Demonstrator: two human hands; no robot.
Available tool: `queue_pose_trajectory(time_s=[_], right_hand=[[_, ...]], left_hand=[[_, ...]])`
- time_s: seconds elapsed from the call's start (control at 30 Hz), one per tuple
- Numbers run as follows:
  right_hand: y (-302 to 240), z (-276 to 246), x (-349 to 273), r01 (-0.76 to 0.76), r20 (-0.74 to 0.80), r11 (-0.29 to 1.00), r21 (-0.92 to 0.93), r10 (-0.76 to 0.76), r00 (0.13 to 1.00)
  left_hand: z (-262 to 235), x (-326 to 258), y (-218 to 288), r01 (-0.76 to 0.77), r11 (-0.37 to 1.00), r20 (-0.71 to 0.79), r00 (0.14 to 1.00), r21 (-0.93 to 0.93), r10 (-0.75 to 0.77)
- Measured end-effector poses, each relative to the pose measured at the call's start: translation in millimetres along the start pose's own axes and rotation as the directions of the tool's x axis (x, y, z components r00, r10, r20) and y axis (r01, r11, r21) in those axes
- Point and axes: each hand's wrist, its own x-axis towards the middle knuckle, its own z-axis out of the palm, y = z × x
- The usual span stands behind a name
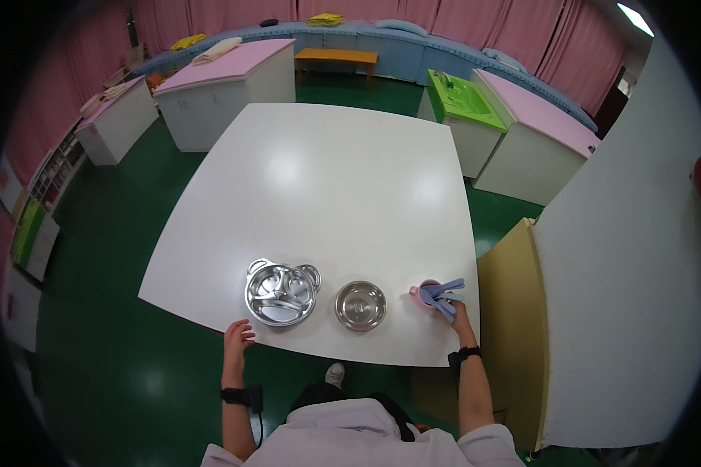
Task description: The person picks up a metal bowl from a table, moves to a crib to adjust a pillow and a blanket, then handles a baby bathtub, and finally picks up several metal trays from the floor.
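On the near part of a white table (311,187) stands a shiny metal divided plate (281,313) shaped like an animal head with two ears. A round metal bowl (361,306) sits to its right. Farther right is a small pink cup (415,293) with a handle; several utensils with blue-purple handles (444,288) and a pale one lean out of it. My right hand (459,317) is at the cup's right side and appears closed around it, its fingers partly hidden by the handles. My left hand (239,336) hovers by the near table edge below the plate, fingers apart, holding nothing.
Close on the right rise a yellowish panel (514,311) and a pale wall (623,272). Beyond the table stand pink-topped cabinets (226,62), a bright green sink unit (467,101) and an orange bench (336,56). The floor (125,233) is green.
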Motion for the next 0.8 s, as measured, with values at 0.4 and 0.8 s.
queue_pose_trajectory(time_s=[0.4, 0.8], right_hand=[[-60.5, 8.7, -62.0, -0.324, 0.097, 0.734, 0.596, 0.335, 0.937], [-61.8, -0.7, -42.2, 0.082, -0.070, 0.989, 0.123, -0.074, 0.995]], left_hand=[[36.6, 61.4, -11.7, 0.091, 0.987, -0.100, 0.992, 0.131, -0.079], [46.0, 54.9, -10.5, 0.017, 0.982, -0.185, 0.983, 0.188, 0.019]])
